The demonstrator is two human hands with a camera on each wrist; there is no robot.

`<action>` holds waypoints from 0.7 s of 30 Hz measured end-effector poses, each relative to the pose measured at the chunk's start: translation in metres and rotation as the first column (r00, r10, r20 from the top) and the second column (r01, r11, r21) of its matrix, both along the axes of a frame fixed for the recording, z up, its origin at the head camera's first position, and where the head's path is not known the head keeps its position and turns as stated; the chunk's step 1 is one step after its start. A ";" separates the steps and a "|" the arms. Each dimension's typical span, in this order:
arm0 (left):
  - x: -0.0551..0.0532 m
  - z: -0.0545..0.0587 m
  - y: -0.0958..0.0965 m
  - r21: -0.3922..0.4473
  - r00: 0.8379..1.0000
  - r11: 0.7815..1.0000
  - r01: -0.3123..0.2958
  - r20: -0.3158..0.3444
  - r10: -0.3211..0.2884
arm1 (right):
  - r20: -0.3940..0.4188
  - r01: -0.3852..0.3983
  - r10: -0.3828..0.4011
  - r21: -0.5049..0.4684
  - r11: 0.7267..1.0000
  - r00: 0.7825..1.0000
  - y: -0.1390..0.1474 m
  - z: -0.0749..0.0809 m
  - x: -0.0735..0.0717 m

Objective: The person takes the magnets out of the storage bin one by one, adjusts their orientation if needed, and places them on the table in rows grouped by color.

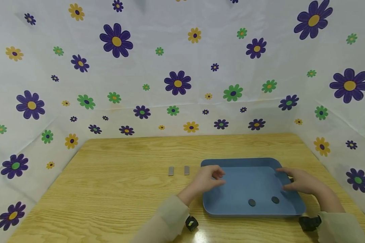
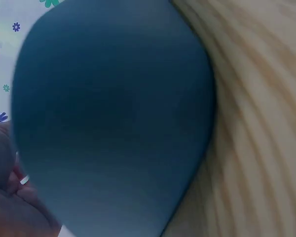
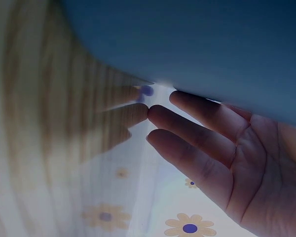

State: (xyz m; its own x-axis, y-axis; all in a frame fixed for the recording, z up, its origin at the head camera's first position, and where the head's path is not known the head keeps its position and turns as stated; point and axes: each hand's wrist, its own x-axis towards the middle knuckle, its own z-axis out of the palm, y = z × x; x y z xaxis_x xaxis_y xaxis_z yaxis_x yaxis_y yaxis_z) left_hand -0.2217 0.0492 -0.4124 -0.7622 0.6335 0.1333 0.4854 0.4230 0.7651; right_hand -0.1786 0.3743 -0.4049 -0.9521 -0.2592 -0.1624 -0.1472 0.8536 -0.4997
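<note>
Head view, bars (image 1: 171, 171) beside tray (image 1: 243, 182), flowered backdrop (image 1: 194, 60)

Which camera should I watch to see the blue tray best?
The head view: nearly all of the blue tray shows, with two dark discs inside. The left wrist view shows only a dark close-up; the right wrist view, just a part at the picture's top.

head: above, forward-down, farthest | left wrist: low, close, facing tray (image 1: 243, 182) | right wrist: likewise | all share tray
</note>
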 end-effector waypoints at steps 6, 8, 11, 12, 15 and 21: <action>0.002 -0.003 0.014 0.063 0.999 0.998 0.016 0.027 -0.018 | -0.013 -0.006 0.007 0.004 1.000 1.000 0.000 -0.001 0.000; 0.002 -0.005 0.019 0.070 0.999 0.997 0.011 0.039 -0.014 | -0.014 -0.009 0.009 0.003 1.000 1.000 0.000 -0.001 0.000; 0.003 -0.006 0.027 0.068 0.999 0.998 0.004 0.052 -0.008 | -0.012 -0.011 0.011 0.000 1.000 1.000 0.000 -0.002 0.000; 0.004 -0.006 0.030 0.067 0.999 0.998 0.005 0.054 -0.009 | -0.012 -0.012 0.012 -0.002 1.000 1.000 0.000 -0.002 0.000; 0.007 -0.005 0.038 0.068 0.998 0.998 0.013 0.060 -0.017 | -0.010 -0.012 0.012 -0.008 1.000 1.000 0.001 -0.002 0.001; 0.011 -0.005 0.049 0.075 0.996 0.997 0.022 0.082 -0.029 | -0.008 -0.012 0.012 -0.017 1.000 1.000 0.001 -0.001 0.001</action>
